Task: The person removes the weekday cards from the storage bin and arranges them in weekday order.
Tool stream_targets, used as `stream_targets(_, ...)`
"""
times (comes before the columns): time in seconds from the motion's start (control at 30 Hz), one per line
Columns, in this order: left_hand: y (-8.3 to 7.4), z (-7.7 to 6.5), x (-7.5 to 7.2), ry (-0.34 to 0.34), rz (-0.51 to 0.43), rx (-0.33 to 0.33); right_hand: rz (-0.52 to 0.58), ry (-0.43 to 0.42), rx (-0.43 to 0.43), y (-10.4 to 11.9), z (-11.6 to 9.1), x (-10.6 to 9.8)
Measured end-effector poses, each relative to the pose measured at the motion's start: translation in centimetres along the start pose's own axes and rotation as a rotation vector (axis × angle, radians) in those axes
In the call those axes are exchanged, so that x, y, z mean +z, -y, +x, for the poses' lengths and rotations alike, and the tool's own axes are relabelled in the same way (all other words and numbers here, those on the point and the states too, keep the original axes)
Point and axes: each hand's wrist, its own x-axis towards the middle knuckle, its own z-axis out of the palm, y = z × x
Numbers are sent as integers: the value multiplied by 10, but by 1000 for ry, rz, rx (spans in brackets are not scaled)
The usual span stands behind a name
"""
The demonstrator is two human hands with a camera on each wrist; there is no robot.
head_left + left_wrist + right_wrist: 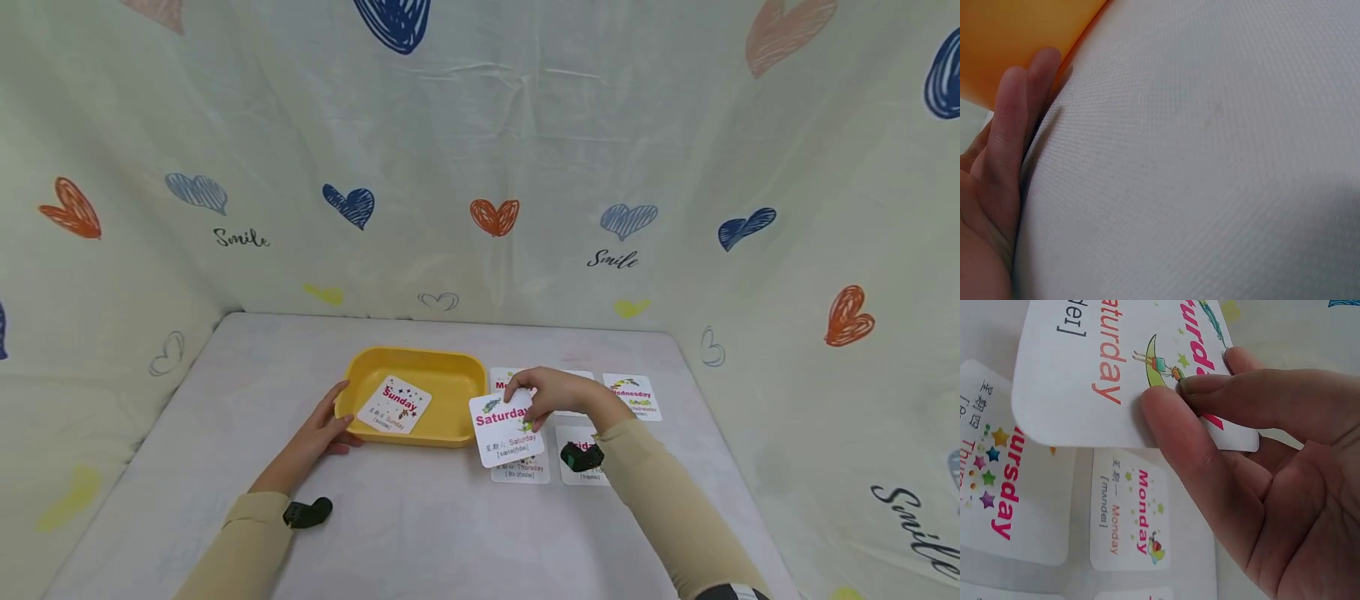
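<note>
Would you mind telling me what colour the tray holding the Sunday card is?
The shallow plastic tray is yellow, clearest in the head view.

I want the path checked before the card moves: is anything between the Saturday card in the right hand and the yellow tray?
Nothing visible blocks it. The right hand pinches the Saturday card just right of the yellow tray. Only the tray's low rim lies between. The Sunday card lies inside, and the left hand touches the far side.

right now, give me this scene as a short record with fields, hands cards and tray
left hand: rests open against the yellow tray's outer left side
right hand: pinches the Saturday card, lifted off the table
in tray: Sunday card
on table: Monday card, Thursday card, Wednesday card, one partly hidden card
surroundings: heart-print cloth
</note>
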Motion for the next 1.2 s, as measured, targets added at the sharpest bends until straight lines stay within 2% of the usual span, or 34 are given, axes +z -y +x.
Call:
stream_targets(0.37,2,0,0,-13,14,0,-11,-98,13,-32,-33,-9)
stream_targets(0.6,1,-1,1,-14,17,4,-12,-131,17,-56,-54,-12)
stream_targets(0.83,-1,-1,1,-20,13,0,-18,-212,54,-76,-74,-13)
stream_targets(1.2,1,0,1,-21,16,-2,81,-294,25,-110,-102,-16)
